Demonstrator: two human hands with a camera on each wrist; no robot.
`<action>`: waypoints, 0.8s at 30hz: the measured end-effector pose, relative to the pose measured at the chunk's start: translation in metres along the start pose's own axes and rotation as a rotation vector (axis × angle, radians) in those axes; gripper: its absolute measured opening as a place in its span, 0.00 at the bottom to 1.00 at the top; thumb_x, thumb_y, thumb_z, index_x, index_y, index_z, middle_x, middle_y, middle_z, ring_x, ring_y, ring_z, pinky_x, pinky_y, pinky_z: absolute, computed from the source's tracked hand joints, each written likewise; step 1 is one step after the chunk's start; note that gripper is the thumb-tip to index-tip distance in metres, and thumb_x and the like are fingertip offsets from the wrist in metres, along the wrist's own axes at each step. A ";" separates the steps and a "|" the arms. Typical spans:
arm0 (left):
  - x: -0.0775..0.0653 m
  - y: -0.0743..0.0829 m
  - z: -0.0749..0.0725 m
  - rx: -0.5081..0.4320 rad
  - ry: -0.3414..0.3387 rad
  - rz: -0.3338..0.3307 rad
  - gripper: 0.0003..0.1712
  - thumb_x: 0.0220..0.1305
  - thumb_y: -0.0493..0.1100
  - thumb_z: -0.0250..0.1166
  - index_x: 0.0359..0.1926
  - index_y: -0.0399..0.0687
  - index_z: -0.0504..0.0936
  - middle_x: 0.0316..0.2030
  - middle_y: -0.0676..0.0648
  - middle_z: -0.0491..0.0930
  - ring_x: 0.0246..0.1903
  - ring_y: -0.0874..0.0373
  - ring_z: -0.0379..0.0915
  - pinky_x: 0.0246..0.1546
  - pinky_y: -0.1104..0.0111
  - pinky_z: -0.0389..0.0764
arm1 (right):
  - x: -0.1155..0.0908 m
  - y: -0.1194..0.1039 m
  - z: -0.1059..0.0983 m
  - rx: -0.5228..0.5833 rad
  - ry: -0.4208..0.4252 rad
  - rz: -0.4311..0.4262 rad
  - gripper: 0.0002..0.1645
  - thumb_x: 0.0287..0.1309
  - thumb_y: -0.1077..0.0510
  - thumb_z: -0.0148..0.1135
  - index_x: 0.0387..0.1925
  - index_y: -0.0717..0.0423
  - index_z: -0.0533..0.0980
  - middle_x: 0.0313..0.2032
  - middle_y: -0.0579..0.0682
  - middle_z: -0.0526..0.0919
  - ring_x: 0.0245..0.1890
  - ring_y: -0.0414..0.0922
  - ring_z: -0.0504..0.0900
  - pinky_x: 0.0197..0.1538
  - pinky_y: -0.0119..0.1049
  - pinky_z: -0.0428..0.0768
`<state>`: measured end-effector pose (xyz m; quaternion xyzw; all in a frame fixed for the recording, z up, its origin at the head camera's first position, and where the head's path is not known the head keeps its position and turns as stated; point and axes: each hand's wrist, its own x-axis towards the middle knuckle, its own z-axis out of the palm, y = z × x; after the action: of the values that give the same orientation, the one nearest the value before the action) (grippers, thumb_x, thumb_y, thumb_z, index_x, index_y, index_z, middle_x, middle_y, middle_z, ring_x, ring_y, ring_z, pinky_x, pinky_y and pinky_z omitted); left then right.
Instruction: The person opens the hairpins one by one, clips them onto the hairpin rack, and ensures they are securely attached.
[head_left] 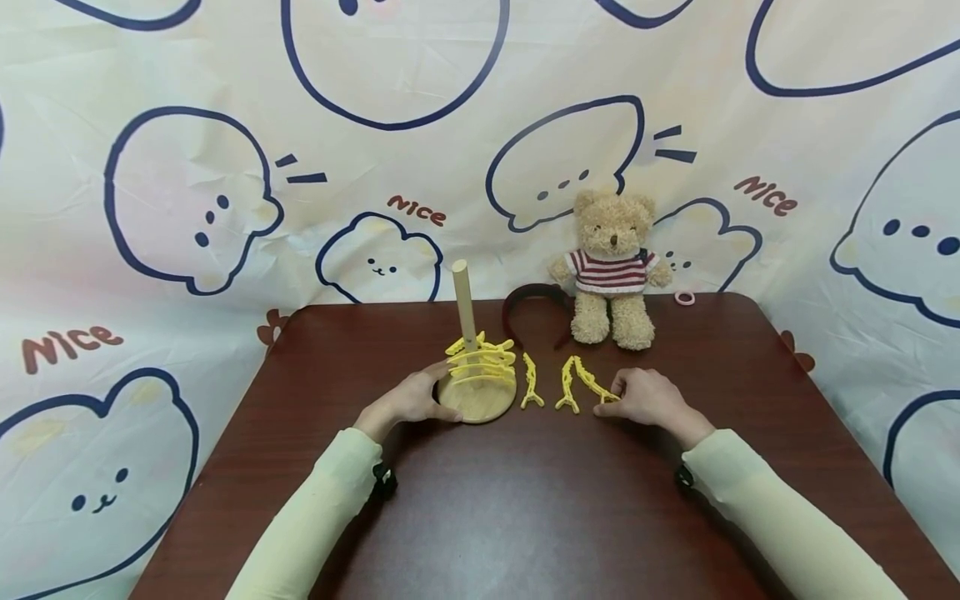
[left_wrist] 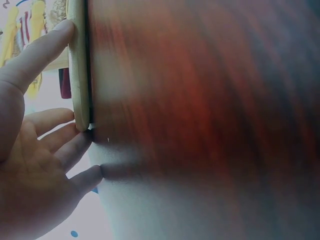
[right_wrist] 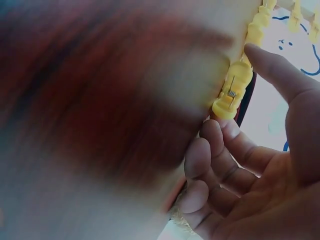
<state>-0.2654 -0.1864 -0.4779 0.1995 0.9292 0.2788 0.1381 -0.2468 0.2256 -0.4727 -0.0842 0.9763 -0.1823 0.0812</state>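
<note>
A round wooden stand [head_left: 480,402] with an upright peg stands left of the table's middle. Several yellow hair clips [head_left: 483,360] are stacked about the foot of its peg. My left hand [head_left: 415,396] holds the rim of the base [left_wrist: 79,75], thumb at the front and fingers round the left side. To the right, my right hand [head_left: 651,398] pinches the end of a yellow alligator hair clip [right_wrist: 233,92] between thumb and index finger; the clip's small metal spring shows. Two more clips lie between this one and the stand, one nearer the stand [head_left: 531,382], another further right [head_left: 567,387].
A teddy bear [head_left: 613,271] in a striped shirt sits at the table's back edge. Beside it stands a dark red headband [head_left: 536,292]. A small pink ring [head_left: 684,297] lies at the back right. A printed cloth [head_left: 420,167] hangs behind the brown table [head_left: 495,517].
</note>
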 end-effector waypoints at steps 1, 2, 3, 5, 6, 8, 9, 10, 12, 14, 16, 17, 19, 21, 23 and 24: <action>0.000 0.000 0.000 -0.004 -0.001 -0.001 0.56 0.49 0.54 0.80 0.76 0.55 0.61 0.76 0.46 0.59 0.75 0.47 0.55 0.74 0.51 0.59 | 0.000 0.000 0.000 -0.003 -0.003 0.002 0.29 0.42 0.30 0.74 0.29 0.48 0.78 0.27 0.45 0.81 0.28 0.44 0.77 0.28 0.38 0.72; 0.000 0.000 0.000 -0.006 -0.001 0.002 0.56 0.49 0.54 0.80 0.76 0.54 0.61 0.76 0.46 0.59 0.75 0.46 0.55 0.74 0.50 0.59 | 0.000 -0.001 0.000 -0.007 -0.004 0.003 0.29 0.42 0.30 0.74 0.29 0.48 0.77 0.27 0.45 0.81 0.28 0.44 0.77 0.28 0.38 0.72; 0.001 0.000 0.000 -0.011 -0.001 0.005 0.56 0.49 0.54 0.80 0.76 0.54 0.61 0.76 0.46 0.59 0.75 0.46 0.55 0.74 0.50 0.59 | 0.000 -0.001 0.000 -0.010 -0.006 0.005 0.28 0.43 0.31 0.74 0.28 0.48 0.77 0.26 0.45 0.80 0.27 0.44 0.77 0.27 0.38 0.71; 0.001 0.000 0.000 -0.016 -0.002 0.006 0.56 0.49 0.54 0.79 0.76 0.54 0.61 0.76 0.46 0.58 0.75 0.46 0.55 0.74 0.50 0.59 | 0.000 0.000 -0.001 -0.012 -0.005 0.008 0.27 0.43 0.32 0.75 0.27 0.48 0.77 0.26 0.45 0.80 0.27 0.44 0.76 0.27 0.37 0.71; 0.001 0.000 0.000 -0.019 -0.003 0.004 0.56 0.49 0.54 0.80 0.76 0.54 0.61 0.76 0.46 0.58 0.75 0.46 0.55 0.74 0.50 0.59 | 0.000 0.001 -0.002 -0.010 -0.004 0.010 0.26 0.43 0.33 0.75 0.27 0.49 0.77 0.26 0.45 0.80 0.26 0.44 0.76 0.27 0.37 0.71; 0.001 0.000 0.000 -0.020 -0.003 -0.001 0.56 0.49 0.54 0.80 0.76 0.55 0.60 0.77 0.47 0.58 0.75 0.47 0.54 0.74 0.50 0.59 | 0.000 0.003 -0.004 -0.007 0.006 0.010 0.25 0.44 0.35 0.75 0.28 0.49 0.77 0.26 0.45 0.80 0.27 0.44 0.76 0.27 0.37 0.71; 0.001 0.000 -0.001 -0.021 -0.003 -0.004 0.56 0.49 0.54 0.80 0.76 0.55 0.60 0.77 0.47 0.58 0.76 0.47 0.54 0.74 0.50 0.59 | 0.000 0.004 -0.004 -0.003 0.012 0.011 0.25 0.44 0.35 0.75 0.28 0.49 0.77 0.26 0.45 0.80 0.27 0.44 0.76 0.27 0.37 0.70; 0.000 0.000 -0.001 -0.021 -0.002 -0.003 0.56 0.49 0.54 0.80 0.76 0.55 0.60 0.77 0.47 0.58 0.75 0.47 0.54 0.74 0.50 0.59 | -0.001 0.005 -0.005 0.003 0.019 0.011 0.25 0.44 0.35 0.75 0.28 0.49 0.78 0.26 0.45 0.80 0.27 0.44 0.75 0.27 0.37 0.70; 0.000 0.001 -0.001 -0.021 -0.001 0.002 0.56 0.49 0.54 0.80 0.76 0.54 0.60 0.77 0.46 0.58 0.75 0.46 0.54 0.74 0.49 0.59 | -0.002 0.008 -0.006 0.020 0.034 0.005 0.24 0.45 0.36 0.75 0.29 0.49 0.78 0.26 0.45 0.80 0.26 0.44 0.75 0.27 0.36 0.70; -0.001 0.001 -0.001 -0.017 -0.002 0.000 0.56 0.49 0.54 0.80 0.76 0.54 0.60 0.76 0.46 0.58 0.75 0.46 0.55 0.74 0.49 0.59 | -0.003 0.011 -0.007 0.040 0.055 -0.001 0.23 0.46 0.37 0.76 0.29 0.49 0.79 0.25 0.45 0.80 0.26 0.44 0.75 0.28 0.36 0.70; -0.001 0.001 -0.001 -0.015 -0.005 -0.001 0.56 0.49 0.54 0.80 0.76 0.54 0.61 0.76 0.46 0.58 0.75 0.46 0.55 0.74 0.49 0.59 | -0.004 0.014 -0.008 0.061 0.078 -0.015 0.22 0.46 0.38 0.76 0.29 0.50 0.80 0.26 0.45 0.80 0.27 0.44 0.75 0.29 0.36 0.70; -0.001 0.001 -0.001 -0.013 -0.007 -0.005 0.56 0.49 0.54 0.80 0.76 0.55 0.61 0.76 0.46 0.58 0.75 0.46 0.55 0.74 0.50 0.59 | -0.004 0.015 -0.009 0.069 0.091 -0.023 0.21 0.47 0.39 0.75 0.30 0.50 0.81 0.26 0.45 0.81 0.27 0.44 0.76 0.30 0.37 0.71; -0.002 0.002 -0.001 -0.009 -0.007 -0.005 0.56 0.49 0.54 0.80 0.76 0.54 0.61 0.76 0.46 0.58 0.75 0.46 0.55 0.74 0.50 0.59 | -0.004 0.017 -0.012 0.080 0.119 -0.034 0.20 0.48 0.41 0.75 0.32 0.51 0.83 0.28 0.46 0.83 0.29 0.44 0.77 0.32 0.37 0.73; -0.002 0.002 -0.002 -0.006 -0.005 0.001 0.56 0.49 0.54 0.80 0.76 0.54 0.61 0.76 0.45 0.59 0.75 0.46 0.55 0.74 0.50 0.60 | -0.005 0.019 -0.014 0.085 0.146 -0.049 0.20 0.50 0.42 0.75 0.35 0.53 0.84 0.30 0.47 0.84 0.30 0.44 0.79 0.34 0.39 0.75; -0.002 0.002 -0.002 -0.007 -0.004 0.007 0.56 0.50 0.54 0.79 0.76 0.53 0.61 0.76 0.45 0.59 0.75 0.45 0.55 0.73 0.49 0.60 | -0.005 0.021 -0.017 0.091 0.172 -0.058 0.20 0.51 0.44 0.74 0.37 0.55 0.85 0.32 0.49 0.86 0.32 0.44 0.80 0.36 0.40 0.76; -0.002 0.002 -0.002 -0.008 -0.003 0.009 0.55 0.50 0.54 0.79 0.76 0.53 0.61 0.76 0.45 0.59 0.75 0.45 0.55 0.73 0.49 0.60 | -0.005 0.021 -0.019 0.093 0.184 -0.061 0.20 0.52 0.44 0.74 0.38 0.55 0.85 0.32 0.49 0.86 0.32 0.44 0.80 0.37 0.41 0.77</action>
<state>-0.2634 -0.1866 -0.4748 0.2035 0.9270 0.2827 0.1392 -0.2481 0.2529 -0.4624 -0.0929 0.9671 -0.2366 -0.0106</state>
